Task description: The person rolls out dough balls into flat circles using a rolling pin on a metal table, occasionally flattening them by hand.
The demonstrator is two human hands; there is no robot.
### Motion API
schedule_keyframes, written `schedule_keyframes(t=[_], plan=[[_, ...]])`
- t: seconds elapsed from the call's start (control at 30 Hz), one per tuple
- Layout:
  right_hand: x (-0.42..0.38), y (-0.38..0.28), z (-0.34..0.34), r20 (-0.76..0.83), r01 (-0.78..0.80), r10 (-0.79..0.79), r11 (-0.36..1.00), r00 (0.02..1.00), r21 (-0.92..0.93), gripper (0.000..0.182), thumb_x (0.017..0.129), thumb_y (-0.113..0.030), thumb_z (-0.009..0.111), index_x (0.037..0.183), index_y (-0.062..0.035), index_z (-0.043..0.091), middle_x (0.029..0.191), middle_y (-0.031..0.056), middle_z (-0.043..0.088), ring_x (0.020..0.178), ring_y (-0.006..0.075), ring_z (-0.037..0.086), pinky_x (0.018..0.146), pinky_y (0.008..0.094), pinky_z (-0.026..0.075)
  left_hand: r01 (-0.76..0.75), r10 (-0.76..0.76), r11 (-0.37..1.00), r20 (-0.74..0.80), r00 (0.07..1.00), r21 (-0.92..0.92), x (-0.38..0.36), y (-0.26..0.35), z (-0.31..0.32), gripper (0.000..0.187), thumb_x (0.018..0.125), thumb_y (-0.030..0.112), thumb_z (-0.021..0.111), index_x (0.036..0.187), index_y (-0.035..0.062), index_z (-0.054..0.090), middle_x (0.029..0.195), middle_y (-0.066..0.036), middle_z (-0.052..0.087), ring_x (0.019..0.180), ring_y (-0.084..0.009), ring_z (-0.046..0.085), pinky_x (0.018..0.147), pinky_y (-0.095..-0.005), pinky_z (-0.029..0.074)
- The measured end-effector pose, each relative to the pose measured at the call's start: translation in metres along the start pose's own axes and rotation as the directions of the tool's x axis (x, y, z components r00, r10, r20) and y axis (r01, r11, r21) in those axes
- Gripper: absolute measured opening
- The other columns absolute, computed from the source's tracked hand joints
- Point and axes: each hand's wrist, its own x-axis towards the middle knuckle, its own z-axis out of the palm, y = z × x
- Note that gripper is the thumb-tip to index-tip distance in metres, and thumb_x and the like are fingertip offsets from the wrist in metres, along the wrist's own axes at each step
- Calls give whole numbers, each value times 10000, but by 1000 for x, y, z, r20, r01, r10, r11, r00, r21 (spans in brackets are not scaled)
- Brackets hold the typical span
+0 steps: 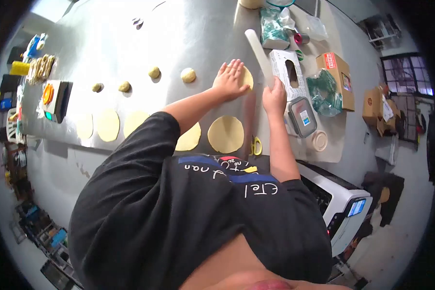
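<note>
My left hand lies flat, fingers stretched out, on a small round of dough, covering much of it. In my right hand is one end of a long white rolling pin, slanting away from me with its rounded far end up. A dough ball sits just left of my left hand, and further dough balls stand in a row beyond it. Nearer to me lies a large flat dough disc. More flat discs continue to the left, some partly hidden by my left arm.
The metal table carries a kitchen scale at far left. Yellow-handled scissors lie by the front edge. On the right are a white box, a lidded container, a round lid and a cardboard box.
</note>
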Motion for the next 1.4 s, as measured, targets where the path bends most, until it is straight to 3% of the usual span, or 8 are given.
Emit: schedule_keyframes(t=[0.2, 0.27, 0.33, 0.47, 0.7, 0.97, 1.2, 1.4], plan=[[13, 6, 11, 4, 1, 1, 958, 1000, -285, 381, 734, -82, 526, 1108, -106, 592, 1094, 88, 609, 1015, 331, 520, 900, 458, 408, 93, -93, 979, 10, 996, -183, 3, -14, -5, 686, 885, 441, 419, 1386, -22, 342, 1464, -150, 339, 1392, -263, 256, 1154, -424, 148], [21, 10, 19, -5, 9, -11, 962, 1000, -272, 354, 725, -75, 524, 1058, -156, 615, 1077, 55, 614, 1031, 325, 512, 886, 474, 402, 273, -321, 680, 58, 945, -681, 0, -27, -26, 511, 886, 231, 422, 1323, -35, 402, 1372, -200, 430, 1317, -327, 366, 1111, -458, 243], [30, 14, 24, 122, 70, -41, 967, 992, -244, 327, 718, -66, 514, 1003, -176, 631, 1060, 41, 613, 1027, 321, 510, 861, 492, 397, 164, -501, 632, -238, 832, -757, -23, -29, -32, 482, 903, 212, 411, 1314, -38, 415, 1382, -202, 419, 1341, -337, 327, 1106, -465, 244], [24, 3, 31, 277, 152, -92, 967, 956, -202, 299, 709, -48, 500, 943, -178, 634, 1018, 23, 601, 1005, 296, 512, 863, 461, 378, 95, -334, 878, -459, 823, -469, -36, -31, -23, 487, 927, 257, 409, 1317, -35, 433, 1407, -203, 392, 1371, -347, 270, 1121, -467, 213], [56, -3, 74, 84, 89, -63, 930, 994, -357, 338, 718, -312, 592, 998, -134, 527, 1009, 67, 554, 1009, 284, 498, 879, 476, 314, 246, -239, 968, -123, 963, 45, 19, -61, -13, 534, 969, 329, 320, 1386, 0, 373, 1490, -172, 286, 1419, -326, 161, 1142, -501, 104], [90, -10, 86, 134, 119, -67, 895, 989, -430, 578, 823, -275, 485, 1379, -154, 384, 1344, 96, 464, 1305, 295, 360, 1087, 627, 120, 200, -188, 977, -140, 972, 73, 49, -85, -8, 568, 962, 353, 298, 1440, 46, 288, 1510, -150, 255, 1430, -307, 129, 1146, -498, 81], [7, 6, 69, 263, 355, -276, 872, 925, -336, 547, 843, -262, 481, 1370, -127, 426, 1426, 35, 424, 1337, 234, 356, 1115, 571, 117, 162, -167, 985, -112, 980, -54, -55, -46, -12, 615, 937, 358, 405, 1416, -10, 291, 1473, -195, 295, 1402, -326, 202, 1132, -475, 171], [-28, 16, 46, 76, 424, -418, 900, 905, -104, 351, 780, -31, 551, 1062, -211, 658, 1089, -16, 666, 1107, 220, 560, 1036, 462, 322, 62, -59, 998, -95, 994, 24, -122, -20, -25, 657, 908, 346, 473, 1421, -14, 276, 1477, -177, 299, 1382, -320, 261, 1131, -462, 192]])
